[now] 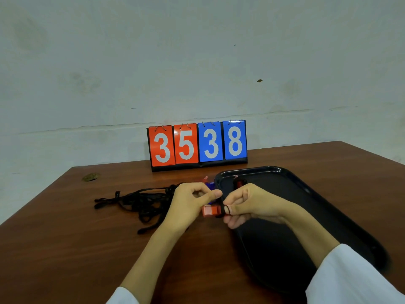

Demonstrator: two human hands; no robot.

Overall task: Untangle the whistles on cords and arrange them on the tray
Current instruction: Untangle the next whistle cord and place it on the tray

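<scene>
Whistle point(209, 210), orange, held crosswise over the tray point(285, 194) at its left edge, ring point(227, 210) end rightward, pinched there by the right hand point(245, 205); the left hand point(188, 202) is curled, its hold hidden. Inside the tray's far-left corner: one red whistle point(239, 183). Black cords point(142, 202) tangle on the surface point(87, 249).

**Free room and obstacles.** Bare tabletop point(65, 249) at near left offers passage. Tangled cords point(140, 202) obstruct left of centre. The tray point(328, 205) occupies the right. A scoreboard point(197, 145) closes the far side. The left hand point(188, 202) and right hand point(247, 205), with a red whistle point(208, 210), fill the gap between cords and tray.
</scene>
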